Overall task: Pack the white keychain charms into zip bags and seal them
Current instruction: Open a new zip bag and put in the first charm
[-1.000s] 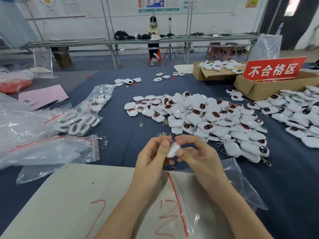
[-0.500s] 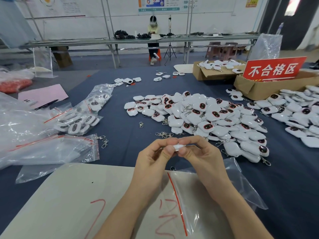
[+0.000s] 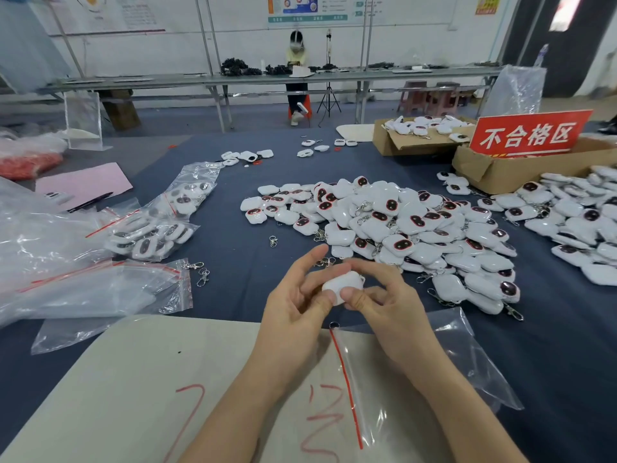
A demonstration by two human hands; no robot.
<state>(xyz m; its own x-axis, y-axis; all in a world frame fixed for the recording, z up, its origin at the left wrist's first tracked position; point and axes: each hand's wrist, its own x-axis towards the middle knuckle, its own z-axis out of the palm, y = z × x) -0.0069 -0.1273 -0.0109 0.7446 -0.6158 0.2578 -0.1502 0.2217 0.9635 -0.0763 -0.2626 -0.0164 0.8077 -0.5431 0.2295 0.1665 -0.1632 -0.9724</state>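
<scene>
While L hand (image 3: 293, 307) & R hand (image 3: 387, 312) pinch charm (image 3: 344, 284), zip bag (image 3: 467, 362) underneath

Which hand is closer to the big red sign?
Right. The red sign stands far off, beyond and to the right of the right hand; the left hand is farther, across the held charm.

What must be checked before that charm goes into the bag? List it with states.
1. The charm pinched by left hand and right hand: ok.
2. The zip bag lying under the wrists: ok.
3. Bag mouth open: cannot tell.
4. A hand holding the bag ready: not ok.
5. Clasp attached to the charm: cannot tell.
</scene>
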